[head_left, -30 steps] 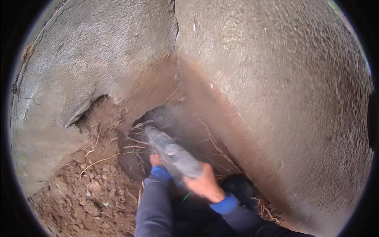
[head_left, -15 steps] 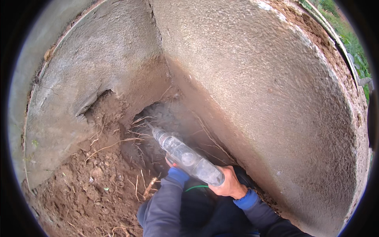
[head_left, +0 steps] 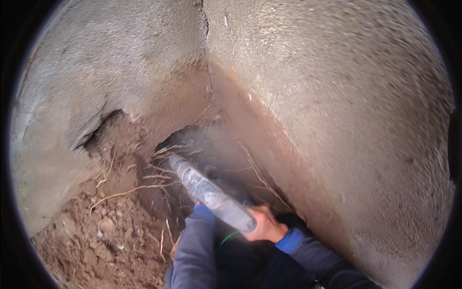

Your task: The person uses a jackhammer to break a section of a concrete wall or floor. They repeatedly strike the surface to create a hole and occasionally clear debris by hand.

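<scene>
A dust-coated grey hammer drill [head_left: 211, 195] slants from the lower right toward a hollow [head_left: 185, 137] dug at the foot of the wall corner. Its front end is among thin roots, and the bit's tip is lost in the dark and dust. My right hand [head_left: 263, 224] is closed round the rear handle. My left hand [head_left: 198, 204] is at the near-left side of the body, mostly hidden by the drill and its own blue cuff, and appears closed on it. A green cord [head_left: 229, 237] shows below the drill.
Rough concrete walls stand to the left [head_left: 120, 58] and right [head_left: 327, 96], meeting at a cracked corner. The left wall has a broken gap [head_left: 103, 127] low down. Loose brown soil [head_left: 110, 241] fills the lower left. Long roots [head_left: 262, 176] lie along the right wall's foot. Dust hangs in the hollow.
The view has shifted closer to the corner, and the wall tops and greenery have left it. The drill and both hands sit slightly farther left, with the drill's front deeper among the roots.
</scene>
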